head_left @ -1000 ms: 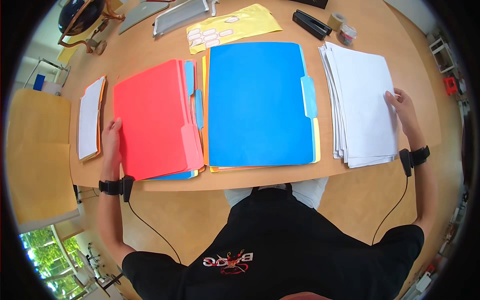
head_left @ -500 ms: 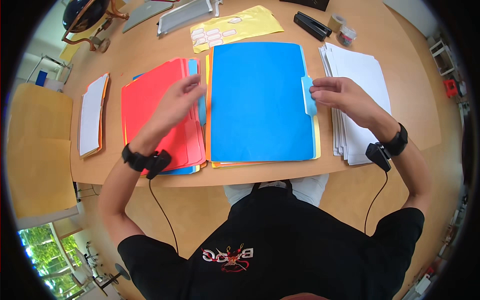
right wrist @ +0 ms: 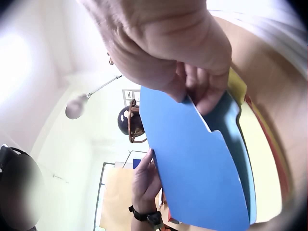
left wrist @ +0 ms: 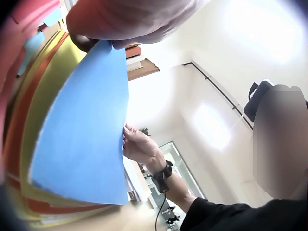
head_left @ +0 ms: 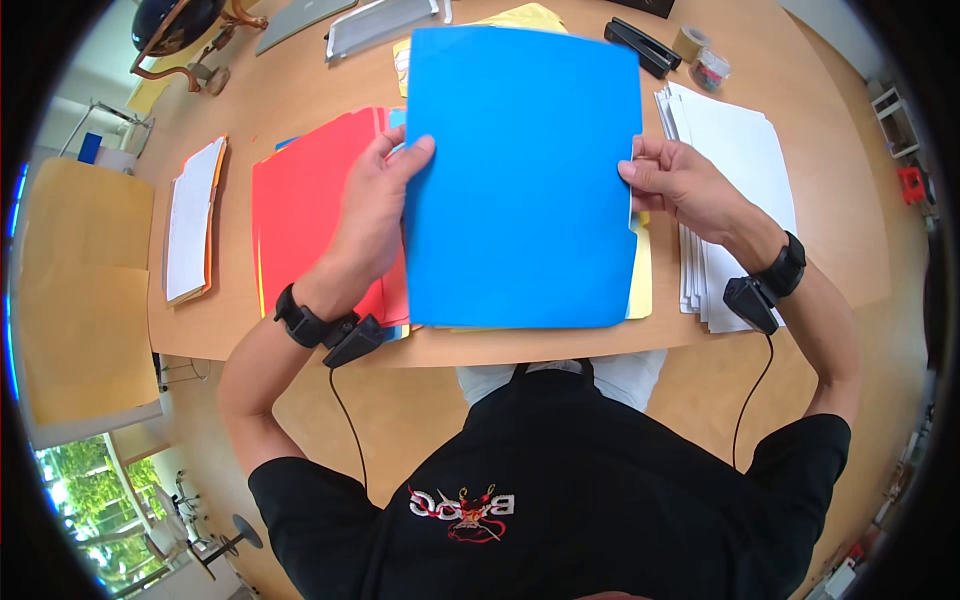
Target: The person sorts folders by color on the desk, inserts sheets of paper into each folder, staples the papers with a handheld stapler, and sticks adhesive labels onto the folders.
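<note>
A blue file folder [head_left: 525,190] is raised off the folder pile, tilted up, with a hand at each side edge. My left hand [head_left: 372,205] pinches its left edge, thumb on the front face and fingers behind. At the opposite edge my right hand [head_left: 690,185] grips it between thumb and fingers, and in the right wrist view a second blue layer [right wrist: 243,149] shows behind the front panel. Under it lie yellow folders [right wrist: 262,163] and orange folders [left wrist: 24,110]. A pile topped by red folders [head_left: 310,210] lies beside my left hand.
A stack of white paper [head_left: 740,180] lies at the right, and a smaller bundle [head_left: 195,220] at the far left. Toward the back are a black stapler [head_left: 643,47], a tape roll [head_left: 690,42], a small clear jar [head_left: 710,70], a grey tray [head_left: 385,30] and a yellow envelope [head_left: 525,17].
Both hands came inward from the red pile and the white paper to the blue folder's sides. They took hold of it and lifted it off the pile.
</note>
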A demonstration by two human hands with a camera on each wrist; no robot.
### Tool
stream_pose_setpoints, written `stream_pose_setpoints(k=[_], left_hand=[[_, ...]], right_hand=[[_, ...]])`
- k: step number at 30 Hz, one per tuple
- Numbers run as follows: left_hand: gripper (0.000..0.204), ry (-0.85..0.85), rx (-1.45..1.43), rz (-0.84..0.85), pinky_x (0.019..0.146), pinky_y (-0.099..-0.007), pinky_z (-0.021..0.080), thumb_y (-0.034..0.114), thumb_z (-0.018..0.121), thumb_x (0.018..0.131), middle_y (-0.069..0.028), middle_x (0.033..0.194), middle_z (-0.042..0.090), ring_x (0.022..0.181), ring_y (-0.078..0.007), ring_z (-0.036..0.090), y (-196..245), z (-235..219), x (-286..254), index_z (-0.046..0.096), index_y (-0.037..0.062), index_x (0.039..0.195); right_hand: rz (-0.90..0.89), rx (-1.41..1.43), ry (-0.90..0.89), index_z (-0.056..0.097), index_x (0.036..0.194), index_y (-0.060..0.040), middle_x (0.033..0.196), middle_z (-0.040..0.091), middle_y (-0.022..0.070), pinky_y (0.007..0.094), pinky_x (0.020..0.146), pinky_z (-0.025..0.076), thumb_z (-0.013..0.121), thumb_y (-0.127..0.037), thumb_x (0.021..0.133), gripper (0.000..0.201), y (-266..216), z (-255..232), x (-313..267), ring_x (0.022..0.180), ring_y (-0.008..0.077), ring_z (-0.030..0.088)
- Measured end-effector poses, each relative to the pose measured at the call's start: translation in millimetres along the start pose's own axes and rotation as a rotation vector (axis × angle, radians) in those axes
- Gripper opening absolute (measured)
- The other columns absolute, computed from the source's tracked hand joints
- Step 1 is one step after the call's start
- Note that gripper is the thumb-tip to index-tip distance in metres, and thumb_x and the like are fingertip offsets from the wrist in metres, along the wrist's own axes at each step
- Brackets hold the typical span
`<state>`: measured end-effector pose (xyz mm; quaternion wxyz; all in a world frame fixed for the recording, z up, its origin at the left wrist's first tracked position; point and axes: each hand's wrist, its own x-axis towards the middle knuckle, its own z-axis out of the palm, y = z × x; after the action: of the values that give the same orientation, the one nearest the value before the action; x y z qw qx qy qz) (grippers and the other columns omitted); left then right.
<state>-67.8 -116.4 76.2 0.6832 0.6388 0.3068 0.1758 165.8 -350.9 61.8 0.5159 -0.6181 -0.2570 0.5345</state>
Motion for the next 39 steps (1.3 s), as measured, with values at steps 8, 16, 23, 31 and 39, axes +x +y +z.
stream_pose_setpoints(k=[8,16,23,31,39], left_hand=[[0.033,-0.03,-0.261,0.07,0.095,-0.0285,0.049,0.027,0.057,0.102,-0.0061,0.115,0.066,0.106,-0.0121,0.061,15.0,-13.8,-7.9,0.058,0.0007,0.122],[0.054,0.313,0.063,0.158,0.111,-0.0316,0.036,0.022,0.056,0.103,-0.0102,0.147,0.048,0.135,-0.0191,0.044,17.9,-142.0,-20.5,0.039,-0.0008,0.148],[0.059,0.423,0.236,0.002,0.113,-0.037,0.035,0.022,0.061,0.098,-0.0148,0.147,0.047,0.135,-0.0239,0.044,-22.2,-241.5,-24.7,0.039,-0.0001,0.149],[0.052,0.561,0.64,0.014,0.107,-0.0356,0.039,0.022,0.063,0.096,-0.0156,0.135,0.056,0.127,-0.0246,0.052,-36.7,-218.0,-7.6,0.049,0.0047,0.143],[0.046,-0.211,0.51,0.028,0.098,-0.0264,0.043,0.025,0.061,0.098,-0.0044,0.125,0.064,0.113,-0.0119,0.059,-7.2,-51.2,22.3,0.055,0.0018,0.137]], right_hand=[[-0.208,-0.238,0.287,0.067,0.11,-0.0054,0.089,0.07,-0.0004,0.0221,0.076,0.052,0.076,-0.039,0.088,0.041,-15.7,-7.9,-30.2,0.08,0.0061,0.064],[-0.077,-0.301,0.64,0.061,0.123,-0.0026,0.099,0.068,-0.0012,0.0205,0.08,0.049,0.061,-0.033,0.099,0.039,-16.9,-112.8,-105.0,0.088,0.0044,0.062],[0.018,-0.178,0.667,0.064,0.11,-0.0029,0.095,0.066,-0.0021,0.0209,0.079,0.048,0.061,-0.029,0.1,0.028,27.5,-174.6,-135.8,0.087,0.0036,0.06],[-0.257,-0.9,0.932,0.061,0.125,0.0,0.103,0.067,0.0039,0.0261,0.087,0.05,0.058,-0.026,0.102,0.035,50.0,-198.7,-115.0,0.095,0.0101,0.063],[-0.082,-0.199,0.155,0.05,0.137,0.0062,0.122,0.064,0.012,0.0287,0.101,0.05,0.054,-0.024,0.103,0.045,-1.6,-27.9,-40.3,0.112,0.0146,0.062]])
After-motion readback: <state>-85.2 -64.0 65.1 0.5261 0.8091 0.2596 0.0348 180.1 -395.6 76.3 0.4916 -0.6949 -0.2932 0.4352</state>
